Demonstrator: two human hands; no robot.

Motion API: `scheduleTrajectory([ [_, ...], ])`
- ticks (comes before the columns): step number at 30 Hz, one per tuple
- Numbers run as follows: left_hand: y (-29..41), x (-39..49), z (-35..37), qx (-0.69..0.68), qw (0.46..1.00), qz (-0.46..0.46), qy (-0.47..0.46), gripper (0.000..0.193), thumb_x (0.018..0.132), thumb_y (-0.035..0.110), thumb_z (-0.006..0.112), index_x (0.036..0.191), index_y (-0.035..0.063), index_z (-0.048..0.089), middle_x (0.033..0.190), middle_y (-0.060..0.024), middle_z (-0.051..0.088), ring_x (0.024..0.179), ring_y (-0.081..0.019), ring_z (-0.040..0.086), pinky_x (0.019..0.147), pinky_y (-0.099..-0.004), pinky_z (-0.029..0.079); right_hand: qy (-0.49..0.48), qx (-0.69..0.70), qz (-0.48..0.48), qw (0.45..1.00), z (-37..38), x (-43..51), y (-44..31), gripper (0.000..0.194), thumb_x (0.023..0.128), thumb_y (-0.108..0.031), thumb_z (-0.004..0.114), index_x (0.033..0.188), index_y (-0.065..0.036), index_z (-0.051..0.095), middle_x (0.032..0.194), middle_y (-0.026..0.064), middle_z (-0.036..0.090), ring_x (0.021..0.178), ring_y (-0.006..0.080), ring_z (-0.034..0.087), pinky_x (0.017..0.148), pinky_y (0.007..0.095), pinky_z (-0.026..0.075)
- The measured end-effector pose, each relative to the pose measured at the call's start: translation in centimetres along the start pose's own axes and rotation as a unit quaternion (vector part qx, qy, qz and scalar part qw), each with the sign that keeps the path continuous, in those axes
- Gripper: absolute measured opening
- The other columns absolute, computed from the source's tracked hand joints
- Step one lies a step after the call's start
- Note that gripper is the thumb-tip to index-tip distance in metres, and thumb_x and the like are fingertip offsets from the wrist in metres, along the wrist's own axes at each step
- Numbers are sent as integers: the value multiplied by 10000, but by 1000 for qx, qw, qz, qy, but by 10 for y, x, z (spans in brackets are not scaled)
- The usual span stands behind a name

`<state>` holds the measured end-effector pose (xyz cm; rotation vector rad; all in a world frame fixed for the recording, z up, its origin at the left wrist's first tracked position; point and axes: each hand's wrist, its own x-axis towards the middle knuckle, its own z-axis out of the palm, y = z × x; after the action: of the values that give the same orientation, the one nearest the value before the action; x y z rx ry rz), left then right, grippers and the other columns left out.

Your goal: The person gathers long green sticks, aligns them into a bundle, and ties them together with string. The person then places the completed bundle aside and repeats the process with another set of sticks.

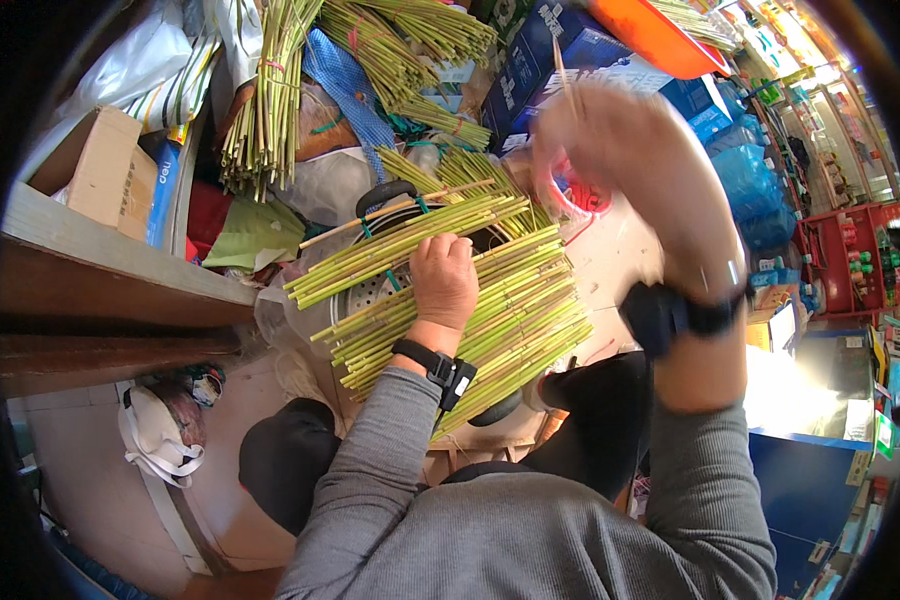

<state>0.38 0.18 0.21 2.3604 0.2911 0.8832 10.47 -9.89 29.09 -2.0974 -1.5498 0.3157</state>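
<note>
My left hand [444, 279] is closed over a few green-yellow plant stalks [412, 246] at the upper side of a mat of stalks [495, 322]. The mat lies across a metal pot with a perforated steamer insert [367, 294] and black handles. Green ties [394, 280] show in the gap between the stalks. One separate stalk [397, 214] lies along the far side. My right hand [600, 135] is raised at the upper right and blurred by motion. A thin pale stick [560, 67] juts up from its fingers, seemingly held; the fingertips are unclear.
Bundled stalks [266, 112] are heaped beyond the pot, near blue boxes [532, 67] and an orange basin [660, 37]. A pink round container [570, 199] is below my right hand. Wooden furniture [120, 277] borders the left; a white bag [161, 435] rests on the floor.
</note>
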Motion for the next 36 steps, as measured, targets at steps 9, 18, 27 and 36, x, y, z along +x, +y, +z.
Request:
scheduleTrajectory([
  [9,-5,-1,7,93,995,-43,12,240,837,71,678,1075,91,662,1109,-82,628,1066,-292,562,935,-468,414,50,67,413,907,36,-120,-4,149,900,-66,662,1015,28,675,921,97,715,855,146,686,728,270,531],
  [18,-12,11,3,119,988,-56,-86,114,831,75,731,942,55,720,1014,-109,625,985,-321,564,879,-464,492,-139,204,151,957,108,-125,35,315,859,70,591,1129,-55,693,1079,92,720,810,188,681,727,313,559],
  [27,-6,14,-2,130,988,-7,-85,155,904,155,684,1049,102,686,988,-81,641,961,-307,597,789,-454,460,-46,239,370,897,81,-131,25,445,851,70,592,1285,-29,596,901,102,716,515,142,617,558,289,537],
  [36,-2,13,5,30,993,-23,-114,138,894,149,692,1007,68,689,948,-108,635,912,-328,631,825,-455,523,217,89,277,932,196,-98,94,109,879,-28,683,984,-15,707,875,121,599,680,243,648,599,329,539],
])
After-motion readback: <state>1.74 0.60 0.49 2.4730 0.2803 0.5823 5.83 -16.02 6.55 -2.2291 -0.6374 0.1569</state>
